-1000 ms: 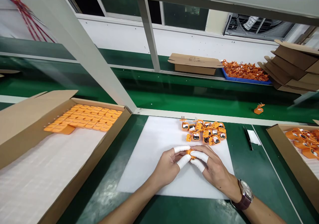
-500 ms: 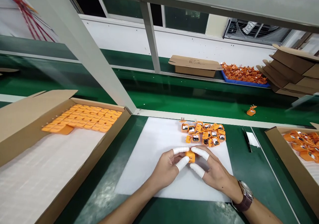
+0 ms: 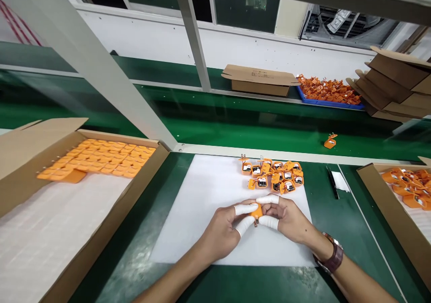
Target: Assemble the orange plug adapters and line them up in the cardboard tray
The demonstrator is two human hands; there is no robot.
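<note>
Both my hands meet over a white foam sheet (image 3: 202,204) and pinch one small orange plug housing (image 3: 257,211) between them. My left hand (image 3: 225,229) grips it from the left, my right hand (image 3: 291,220) from the right. White finger cots cover the thumb and forefinger tips. A metal prong sticks out under the part. Just beyond my fingers lies a cluster of several orange plug parts (image 3: 272,177) with their insides showing.
A cardboard box (image 3: 84,249) on the left holds neat rows of orange housings (image 3: 97,157) on white foam. Another box (image 3: 387,204) at the right holds loose orange parts. A black pen (image 3: 332,182) lies by the sheet. One orange part (image 3: 330,141) sits on the green belt.
My hands have turned the orange part between the fingertips, and its metal prong now points down. The view shifted slightly; the stray part on the belt has drifted left.
</note>
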